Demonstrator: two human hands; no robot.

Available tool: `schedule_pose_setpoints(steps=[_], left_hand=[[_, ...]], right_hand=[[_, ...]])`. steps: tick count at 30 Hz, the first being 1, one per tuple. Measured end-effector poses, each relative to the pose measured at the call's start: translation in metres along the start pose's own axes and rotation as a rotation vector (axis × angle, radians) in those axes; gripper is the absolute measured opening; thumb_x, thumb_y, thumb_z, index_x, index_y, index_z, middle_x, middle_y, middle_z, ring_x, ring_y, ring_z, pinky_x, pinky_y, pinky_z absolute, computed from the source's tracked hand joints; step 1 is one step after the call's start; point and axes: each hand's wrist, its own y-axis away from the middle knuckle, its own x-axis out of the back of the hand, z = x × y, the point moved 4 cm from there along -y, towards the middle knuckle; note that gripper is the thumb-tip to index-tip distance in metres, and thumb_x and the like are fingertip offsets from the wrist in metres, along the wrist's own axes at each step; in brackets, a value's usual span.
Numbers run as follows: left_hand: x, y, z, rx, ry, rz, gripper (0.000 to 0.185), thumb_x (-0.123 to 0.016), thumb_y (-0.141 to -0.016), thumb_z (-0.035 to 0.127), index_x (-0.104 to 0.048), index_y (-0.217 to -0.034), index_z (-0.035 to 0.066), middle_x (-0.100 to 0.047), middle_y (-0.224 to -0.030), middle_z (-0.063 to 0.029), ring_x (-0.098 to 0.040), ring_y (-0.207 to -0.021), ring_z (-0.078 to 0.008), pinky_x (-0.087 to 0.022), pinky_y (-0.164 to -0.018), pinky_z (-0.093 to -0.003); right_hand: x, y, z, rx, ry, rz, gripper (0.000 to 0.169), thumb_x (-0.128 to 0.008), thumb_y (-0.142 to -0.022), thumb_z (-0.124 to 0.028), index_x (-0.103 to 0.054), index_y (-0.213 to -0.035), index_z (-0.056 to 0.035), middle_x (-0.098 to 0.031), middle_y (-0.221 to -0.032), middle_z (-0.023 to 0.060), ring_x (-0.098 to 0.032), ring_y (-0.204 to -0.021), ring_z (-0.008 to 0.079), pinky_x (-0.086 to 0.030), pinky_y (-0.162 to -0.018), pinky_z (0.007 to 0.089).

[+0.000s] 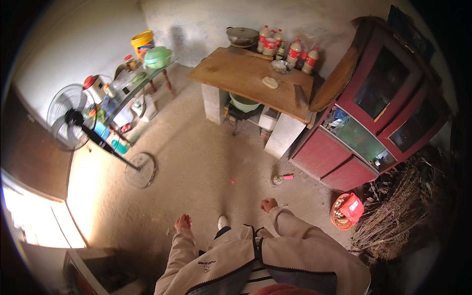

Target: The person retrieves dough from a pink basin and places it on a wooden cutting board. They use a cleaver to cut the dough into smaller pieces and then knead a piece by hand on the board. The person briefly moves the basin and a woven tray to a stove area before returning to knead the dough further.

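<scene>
My left hand (183,222) hangs low over the bare floor, its fingers curled and nothing visible in it. To its right, my right hand (268,205) is also curled above the floor, with no object showing. Ahead stands a wooden-topped table (228,70) on pale block supports. A flat, pale piece of dough (270,82) lies on it, near a metal bowl (281,66). A dark flat object (300,96), perhaps a cleaver, rests at the table's right end. Behind them are a lidded pot (242,35) and several red-capped plastic bottles (295,51). Both hands are apart from the table.
A pedestal fan (107,145) stands left, before a cluttered glass-topped side table (138,88). At right are a red cabinet (324,151), an orange basket (335,217) and dried stalks (394,214). A small pink-handled object (282,179) sits on the floor. Bright light enters through the doorway (40,217).
</scene>
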Motion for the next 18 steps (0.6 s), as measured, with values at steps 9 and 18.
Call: schedule_pose_setpoints(steps=[9,18], left_hand=[[-0.431,-0.103,0.069,-0.24,-0.539,-0.544,0.024,-0.065,-0.088,0.012,-0.065,-0.107,-0.002,-0.068,-0.087,-0.0084,-0.066,-0.072,-0.0168,-0.052,-0.061,-0.0265],[-0.736,-0.111,0.035,-0.408,-0.902,-0.81,0.02,-0.068,-0.085,0.018,-0.07,-0.098,0.003,-0.07,-0.082,-0.0113,-0.067,-0.067,-0.0208,-0.052,-0.059,-0.0318]], right_hand=[[0.097,-0.182,-0.046,-0.179,-0.589,0.365,0.029,-0.063,-0.086,-0.032,-0.065,-0.076,-0.0046,-0.062,-0.063,0.0012,-0.057,-0.053,0.0106,-0.046,-0.048,0.0278],[0.233,-0.436,-0.131,0.139,-0.403,0.48,0.031,-0.063,-0.09,-0.036,-0.065,-0.08,-0.0067,-0.063,-0.069,0.0006,-0.057,-0.059,0.0092,-0.046,-0.052,0.0265]])
